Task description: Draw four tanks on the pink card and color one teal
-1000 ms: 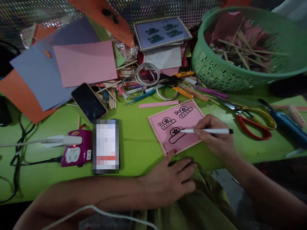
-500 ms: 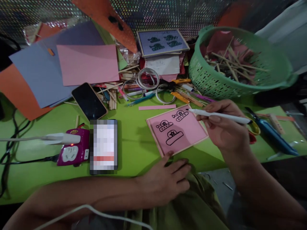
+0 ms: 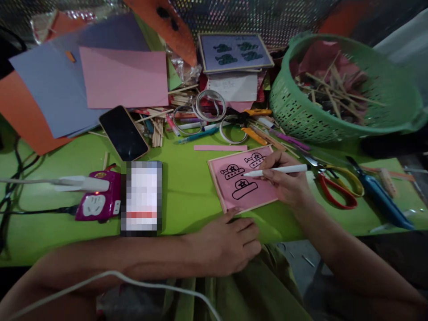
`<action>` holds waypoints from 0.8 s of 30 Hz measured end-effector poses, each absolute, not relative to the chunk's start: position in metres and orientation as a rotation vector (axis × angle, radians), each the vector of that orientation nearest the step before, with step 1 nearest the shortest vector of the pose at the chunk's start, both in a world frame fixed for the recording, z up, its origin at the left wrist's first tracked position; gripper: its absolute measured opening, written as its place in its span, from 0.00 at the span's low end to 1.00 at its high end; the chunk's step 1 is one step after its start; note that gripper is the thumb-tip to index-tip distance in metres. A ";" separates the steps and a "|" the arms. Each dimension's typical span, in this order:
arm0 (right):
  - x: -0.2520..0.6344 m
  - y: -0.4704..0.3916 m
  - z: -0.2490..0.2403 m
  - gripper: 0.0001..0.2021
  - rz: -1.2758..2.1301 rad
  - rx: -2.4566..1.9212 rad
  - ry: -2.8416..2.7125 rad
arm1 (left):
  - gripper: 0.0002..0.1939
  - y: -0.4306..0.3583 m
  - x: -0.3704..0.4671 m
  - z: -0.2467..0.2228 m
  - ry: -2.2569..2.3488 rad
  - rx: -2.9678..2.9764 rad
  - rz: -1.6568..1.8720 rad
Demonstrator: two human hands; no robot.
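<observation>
A pink card [image 3: 262,189] with a thin wooden-stick frame lies on the green table. Three black tank-like drawings with stars are on it; the lowest has no rows of dots like the other two. My right hand [image 3: 289,183] pinches a white marker [image 3: 284,169], its dark tip over the card just above the lowest drawing. My left hand [image 3: 230,243] rests at the near edge, its index fingertip touching the card's lower left corner and its other fingers stretched out loosely, holding nothing.
Red-and-yellow scissors [image 3: 337,189] and a blue cutter-like tool [image 3: 384,196] lie to the right. A green basket [image 3: 301,107] of sticks stands behind. Two phones, a black one [image 3: 123,133] and a lit one [image 3: 142,196], lie left beside a purple power adapter [image 3: 100,200]. A framed purple card [image 3: 236,52] sits at the back.
My right hand has moved left and down with the marker, from the upper right drawing to above the lowest one. The scissors have come into fuller view. My left hand stays at the card's corner.
</observation>
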State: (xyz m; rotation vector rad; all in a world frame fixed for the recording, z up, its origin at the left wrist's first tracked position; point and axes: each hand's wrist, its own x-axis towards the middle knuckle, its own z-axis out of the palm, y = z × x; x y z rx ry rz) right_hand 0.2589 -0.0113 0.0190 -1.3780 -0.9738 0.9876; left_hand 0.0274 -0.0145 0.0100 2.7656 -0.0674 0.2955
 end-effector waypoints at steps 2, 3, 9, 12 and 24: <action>0.258 -0.014 0.017 0.12 0.980 -1.394 -1.046 | 0.07 -0.015 0.027 0.009 -0.088 2.753 0.343; 0.257 -0.015 0.016 0.12 0.970 -1.405 -1.084 | 0.07 -0.015 0.027 0.008 -0.091 2.751 0.362; 0.255 -0.023 0.018 0.08 0.904 -1.460 -1.315 | 0.08 -0.015 0.024 0.007 -0.096 2.770 0.420; 0.254 -0.025 0.020 0.08 0.881 -1.472 -1.390 | 0.08 -0.014 0.025 0.008 -0.110 2.773 0.416; 0.251 -0.023 0.021 0.09 0.826 -1.487 -1.443 | 0.08 -0.014 0.026 0.009 -0.114 2.764 0.377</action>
